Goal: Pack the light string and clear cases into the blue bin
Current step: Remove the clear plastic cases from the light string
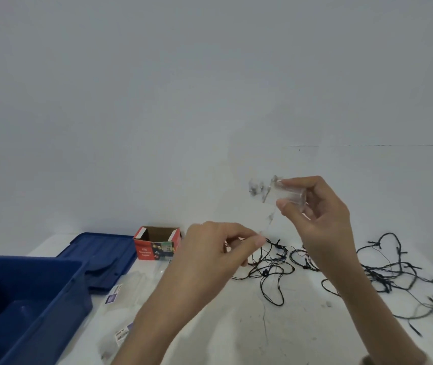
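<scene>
**Clear case held up over a white table, dark light string spread behind**

Nearest the camera, two bare forearms rise from the bottom edge, and at the near left corner sits the blue bin (23, 306), open-topped, with nothing clearly visible inside it. Just behind the bin, its blue lid (104, 255) lies flat on the white table (236, 333).

The right hand (318, 214) is raised above the table, thumb and fingers closed round a small clear case (288, 194), which it holds tilted with its open end to the left. Something small and greyish shows blurred at that open end; what it is cannot be told. The left hand (210, 256) is lower and to the left, its thumb and forefinger pinched together on what looks like a thin, pale strand running up toward the case, the other fingers curled in.

The light string (384, 275), dark wire with small bulbs, lies loose and tangled on the table from behind the hands out to the far right edge. A small red cardboard box (156, 247), open at the top, stands far from the camera, just right of the lid. Between the bin and the left forearm lie clear plastic packets (123, 299) with printed labels.
</scene>
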The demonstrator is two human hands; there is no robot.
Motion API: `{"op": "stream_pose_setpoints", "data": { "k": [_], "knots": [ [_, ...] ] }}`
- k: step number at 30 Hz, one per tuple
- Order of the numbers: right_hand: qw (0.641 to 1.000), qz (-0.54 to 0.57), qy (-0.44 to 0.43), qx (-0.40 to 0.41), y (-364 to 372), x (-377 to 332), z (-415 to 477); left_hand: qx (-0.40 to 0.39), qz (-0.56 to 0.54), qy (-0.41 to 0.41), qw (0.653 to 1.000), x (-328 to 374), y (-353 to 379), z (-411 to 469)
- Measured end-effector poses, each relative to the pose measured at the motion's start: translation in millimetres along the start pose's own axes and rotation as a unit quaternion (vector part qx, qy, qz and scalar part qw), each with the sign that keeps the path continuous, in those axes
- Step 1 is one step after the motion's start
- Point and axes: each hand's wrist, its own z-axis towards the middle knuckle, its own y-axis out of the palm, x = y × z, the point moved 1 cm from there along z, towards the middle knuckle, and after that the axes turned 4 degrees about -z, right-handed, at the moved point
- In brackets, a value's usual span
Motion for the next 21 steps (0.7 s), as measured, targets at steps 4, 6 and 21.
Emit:
{"op": "stream_pose_setpoints", "data": {
  "k": [4, 6, 21],
  "knots": [
    [0.996, -0.020, 0.023, -0.084, -9, 3, 0, 0.082, 0.214, 0.185, 0.956, 7, -15, 12],
    [0.989, 0.000, 0.051, -0.142, -12, 3, -3, 0.116, 0.253, 0.241, 0.930, 9, -20, 23],
    [0.918, 0.330, 0.144, -0.168, -7, 6, -10, -0.020, -0.284, -0.065, 0.957, -24, 23, 30]
  ]
}}
